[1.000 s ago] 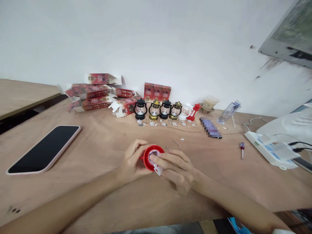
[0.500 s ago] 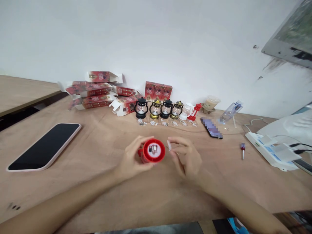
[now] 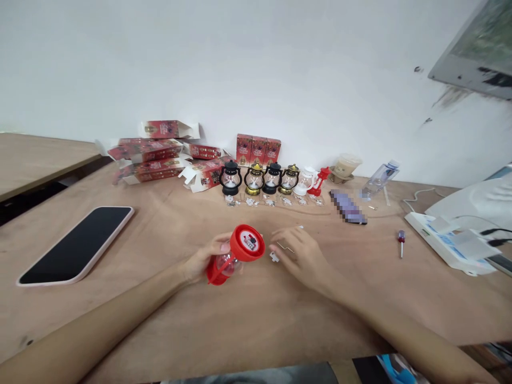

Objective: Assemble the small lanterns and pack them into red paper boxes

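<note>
"Lantern (image 3: 229,266) first: where is it?"

"Over the middle of the counter (image 3: 180,320), nearer the front edge than the row of small lanterns (image 3: 272,180) along the back. The left hand (image 3: 206,258) is wrapped round its body, and it leans with the wide red end tipped up and to the right. Whether its lower end touches the wood, I cannot tell."

"And the right hand (image 3: 302,256)?"

"Loosely curled, thumb and forefinger apart, nothing visible between them. A small white piece (image 3: 274,256) sits just below the thumb tip; contact is unclear. A bent wire (image 3: 285,247) lies close by those fingers."

"How would you handle all this well?"

"I'd keep the wide end facing up, so the round white inset (image 3: 250,241) stays in plain sight, and grip firmly without squeezing the clear part. The white piece looks thin, so a light pinch by one edge should suit it, clear of the wire."

"Screwdriver (image 3: 401,242)?"

"Towards the right edge, beside the power strip (image 3: 434,242)."
</note>
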Motion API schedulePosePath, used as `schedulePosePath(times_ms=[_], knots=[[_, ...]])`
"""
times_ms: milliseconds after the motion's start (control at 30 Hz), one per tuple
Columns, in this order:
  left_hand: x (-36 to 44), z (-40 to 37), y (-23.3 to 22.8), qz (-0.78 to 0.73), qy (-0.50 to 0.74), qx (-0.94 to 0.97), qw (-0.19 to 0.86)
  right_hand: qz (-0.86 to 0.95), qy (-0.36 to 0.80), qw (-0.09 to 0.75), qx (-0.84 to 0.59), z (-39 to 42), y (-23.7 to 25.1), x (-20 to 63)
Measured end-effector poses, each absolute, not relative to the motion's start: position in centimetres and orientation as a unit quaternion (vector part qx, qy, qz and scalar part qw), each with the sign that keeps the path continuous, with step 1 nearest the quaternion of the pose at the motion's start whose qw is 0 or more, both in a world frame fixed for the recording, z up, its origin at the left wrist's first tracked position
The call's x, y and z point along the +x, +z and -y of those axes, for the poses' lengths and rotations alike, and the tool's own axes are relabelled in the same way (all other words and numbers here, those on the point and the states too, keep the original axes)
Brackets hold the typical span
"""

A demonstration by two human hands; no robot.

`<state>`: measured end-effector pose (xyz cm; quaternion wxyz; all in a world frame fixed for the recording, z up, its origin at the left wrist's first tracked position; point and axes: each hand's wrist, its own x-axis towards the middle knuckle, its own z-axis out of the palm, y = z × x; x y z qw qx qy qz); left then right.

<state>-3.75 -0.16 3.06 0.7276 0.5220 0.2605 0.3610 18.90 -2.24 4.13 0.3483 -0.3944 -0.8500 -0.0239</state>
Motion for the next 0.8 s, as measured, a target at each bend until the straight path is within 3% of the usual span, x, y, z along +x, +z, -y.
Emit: schedulePosePath(times_ms=[100,233,533,800], knots=[[-3.9,0.2,2.7,-0.261,0.342,0.502,0.75,0.824,0.057,0.439,-0.353,2.6,7.3,18.2],[-4.0,0.3,2.6,-0.253,0.351,0.488,0.758,0.853,0.097,0.413,-0.305,3.3,9.5,17.1],[-3.5,0.7,4.4,-0.192,0.33,0.554,0.74,0.857,0.086,0.397,-0.317,3.7,8.9,16.6],[-3.7,0.5,3.9,-0.165,0.338,0.57,0.73,0.839,0.18,0.367,-0.36,4.2,9.6,16.6]])
